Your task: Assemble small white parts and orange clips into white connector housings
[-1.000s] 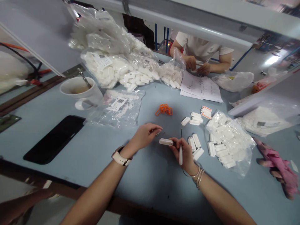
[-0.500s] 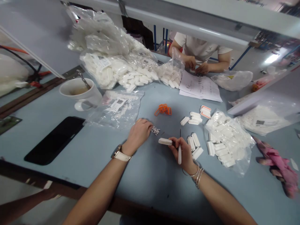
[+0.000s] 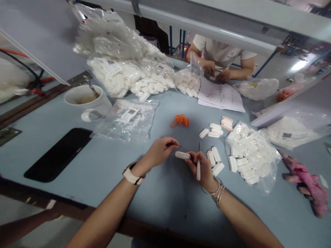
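My right hand is closed on a small white plastic connector, held out to the left, and also on a white-handled pick tool whose thin needle points up. My left hand is pinched shut just left of the connector, fingertips close to its end; what it holds is too small to make out. Several loose white connectors lie on the blue table right of my right hand.
An open bag of white connectors lies right. Orange clips, more white parts, a clear bag, a cup with a spoon and a black phone lie around. Another person's hands work over papers opposite. Pink gloves lie far right.
My left hand reached out to a small pile of tiny white pieces, then came back with fingers pinched beside the connector. My right hand stayed in place.
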`<state>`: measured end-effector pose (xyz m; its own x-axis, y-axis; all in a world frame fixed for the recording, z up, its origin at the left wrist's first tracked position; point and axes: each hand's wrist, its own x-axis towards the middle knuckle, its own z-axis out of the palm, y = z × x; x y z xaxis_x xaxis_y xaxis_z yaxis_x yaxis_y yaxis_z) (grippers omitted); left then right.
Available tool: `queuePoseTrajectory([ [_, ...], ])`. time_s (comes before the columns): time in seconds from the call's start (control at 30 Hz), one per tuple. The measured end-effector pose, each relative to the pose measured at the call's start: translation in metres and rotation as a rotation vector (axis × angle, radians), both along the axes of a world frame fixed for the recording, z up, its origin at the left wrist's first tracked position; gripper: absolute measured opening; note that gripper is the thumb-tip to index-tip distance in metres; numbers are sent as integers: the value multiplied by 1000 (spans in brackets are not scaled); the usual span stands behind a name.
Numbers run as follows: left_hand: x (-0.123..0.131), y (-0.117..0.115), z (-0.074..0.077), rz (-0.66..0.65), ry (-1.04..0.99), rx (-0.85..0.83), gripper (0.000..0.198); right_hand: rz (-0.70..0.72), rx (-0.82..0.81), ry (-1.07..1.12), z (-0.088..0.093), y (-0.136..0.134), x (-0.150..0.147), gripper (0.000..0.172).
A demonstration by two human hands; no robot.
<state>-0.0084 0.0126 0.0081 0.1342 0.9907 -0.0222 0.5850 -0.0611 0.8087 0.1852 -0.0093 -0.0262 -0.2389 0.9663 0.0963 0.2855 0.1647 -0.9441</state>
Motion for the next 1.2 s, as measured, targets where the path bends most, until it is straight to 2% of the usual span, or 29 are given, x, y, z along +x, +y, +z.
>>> queuePoseTrajectory([
  [0.1,8,-4,-1,-116,-88,28,13,12,-10,1,1,0,0,28],
  [0.2,14,-5,-6,-179,-92,76,13,15,-22,6,0,0,0,29],
  [0.37,17,-5,-11,-202,-19,142,12,17,-26,5,-1,-1,0,29],
  [0.57,20,-7,-10,-197,52,181,14,14,-11,-24,0,-1,0,30],
  [0.7,19,-7,-8,-207,38,116,10,11,6,6,1,-1,1,30],
  [0.83,16,-7,-4,-230,40,36,15,17,10,4,4,-2,0,30],
  [1.0,17,-9,-2,-255,-61,-3,14,30,28,12,5,-4,-1,29],
  [1.13,13,-7,-2,-221,-123,-51,16,40,7,34,4,-3,-2,29],
  [1.2,5,-3,-1,-151,-82,-56,20,25,-1,38,4,-3,-2,29],
])
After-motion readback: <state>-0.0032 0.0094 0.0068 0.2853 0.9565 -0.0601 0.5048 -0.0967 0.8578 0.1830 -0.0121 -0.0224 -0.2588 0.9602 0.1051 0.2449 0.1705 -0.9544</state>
